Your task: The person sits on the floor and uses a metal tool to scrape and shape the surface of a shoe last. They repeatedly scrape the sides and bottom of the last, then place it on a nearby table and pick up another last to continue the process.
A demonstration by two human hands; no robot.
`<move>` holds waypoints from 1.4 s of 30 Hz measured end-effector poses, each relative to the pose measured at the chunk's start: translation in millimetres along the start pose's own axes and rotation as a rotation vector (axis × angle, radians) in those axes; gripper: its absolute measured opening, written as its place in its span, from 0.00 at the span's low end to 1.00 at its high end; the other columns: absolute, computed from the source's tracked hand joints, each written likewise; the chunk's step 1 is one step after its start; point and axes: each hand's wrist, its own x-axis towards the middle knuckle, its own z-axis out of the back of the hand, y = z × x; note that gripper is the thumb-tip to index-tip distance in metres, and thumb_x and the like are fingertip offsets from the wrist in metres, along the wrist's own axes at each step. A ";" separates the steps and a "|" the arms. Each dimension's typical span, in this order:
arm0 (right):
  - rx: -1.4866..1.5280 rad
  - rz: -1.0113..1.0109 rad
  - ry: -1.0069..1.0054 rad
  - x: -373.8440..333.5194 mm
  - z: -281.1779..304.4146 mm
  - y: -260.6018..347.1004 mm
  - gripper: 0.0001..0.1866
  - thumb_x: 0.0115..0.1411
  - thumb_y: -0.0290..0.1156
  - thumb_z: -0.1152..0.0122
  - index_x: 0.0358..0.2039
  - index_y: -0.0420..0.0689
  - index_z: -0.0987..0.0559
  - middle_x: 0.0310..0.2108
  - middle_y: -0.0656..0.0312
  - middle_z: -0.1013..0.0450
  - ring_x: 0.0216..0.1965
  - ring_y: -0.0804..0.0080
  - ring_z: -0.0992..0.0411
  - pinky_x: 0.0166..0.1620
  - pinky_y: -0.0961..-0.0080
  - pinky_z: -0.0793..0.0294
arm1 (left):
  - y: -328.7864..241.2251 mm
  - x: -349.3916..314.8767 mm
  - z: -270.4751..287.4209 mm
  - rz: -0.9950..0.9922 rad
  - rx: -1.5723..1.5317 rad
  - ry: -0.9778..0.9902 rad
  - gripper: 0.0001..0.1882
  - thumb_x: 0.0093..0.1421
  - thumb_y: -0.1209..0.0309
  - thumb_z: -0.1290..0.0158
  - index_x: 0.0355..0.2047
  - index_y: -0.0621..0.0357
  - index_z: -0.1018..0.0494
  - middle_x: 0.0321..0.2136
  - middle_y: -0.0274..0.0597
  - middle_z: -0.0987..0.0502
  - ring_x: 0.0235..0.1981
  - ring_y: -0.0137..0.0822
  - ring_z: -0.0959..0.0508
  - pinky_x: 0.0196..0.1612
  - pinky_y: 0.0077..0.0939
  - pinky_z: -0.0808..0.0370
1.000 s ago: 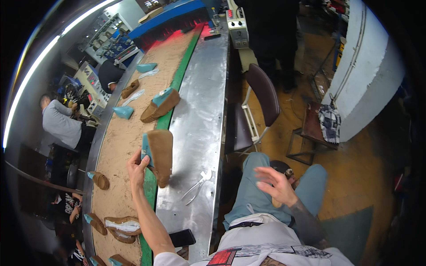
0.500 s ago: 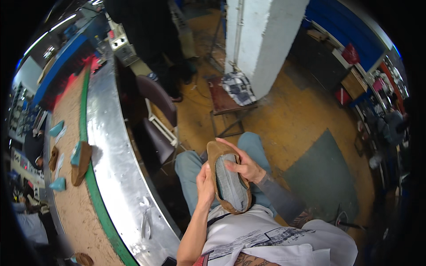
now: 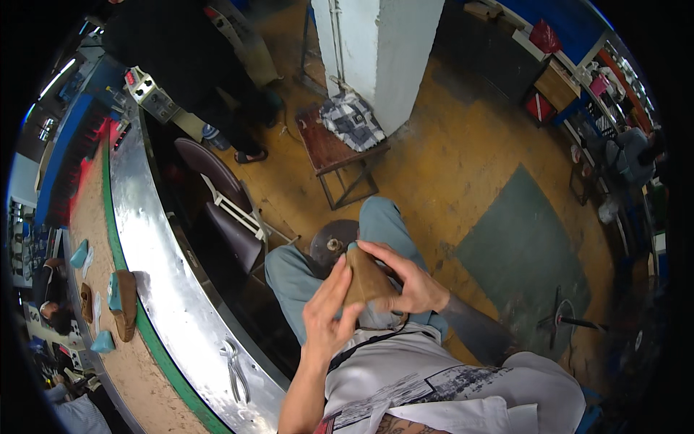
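Above my lap I hold a tan suede shoe upper [image 3: 367, 281] between both hands. It is tipped so that its tan outer side faces up, and a bit of blue shows at its far tip. My left hand [image 3: 331, 312] presses along its left side with the fingers together. On the right side, my right hand [image 3: 413, 283] grips it, fingers stretched along the far part and thumb near the close end. Most of the grey inside is out of sight, with some grey showing below the tan part.
To the left runs a conveyor with a metal edge [image 3: 155, 239], carrying a brown shoe [image 3: 126, 307], blue shoe lasts [image 3: 103, 341] and pliers [image 3: 234, 370]. A chair [image 3: 224, 195], a small table [image 3: 322, 145], a pillar [image 3: 390, 65] and a standing person [image 3: 173, 58] are ahead.
The shoe upper has been turned: its grey inside faced up before, now its tan outside does. Both hands have shifted their hold. My view has swung to the right.
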 end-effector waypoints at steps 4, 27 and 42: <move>-0.198 0.059 0.103 -20.8 -2.9 24.2 0.60 0.55 0.44 0.12 0.81 0.40 0.40 0.77 0.45 0.44 0.78 0.45 0.40 0.77 0.54 0.36 | -13.3 -34.9 -1.8 -0.014 -0.064 0.045 0.44 0.62 0.64 0.29 0.74 0.70 0.32 0.69 0.75 0.28 0.69 0.66 0.23 0.70 0.49 0.24; 0.105 0.248 0.085 -50.8 -39.2 28.4 0.59 0.49 0.30 0.14 0.81 0.54 0.34 0.77 0.31 0.47 0.76 0.25 0.41 0.76 0.30 0.44 | -41.7 -89.7 1.2 -0.168 -0.130 0.067 0.36 0.59 0.81 0.44 0.70 0.71 0.34 0.70 0.79 0.33 0.65 0.84 0.25 0.66 0.67 0.20; 0.121 0.254 0.083 -65.1 -42.3 24.9 0.55 0.52 0.34 0.18 0.81 0.58 0.34 0.77 0.32 0.48 0.77 0.24 0.44 0.76 0.25 0.48 | -48.5 -98.8 -12.0 -0.213 -0.114 -0.024 0.29 0.64 0.80 0.42 0.65 0.71 0.30 0.68 0.77 0.29 0.62 0.82 0.22 0.63 0.67 0.19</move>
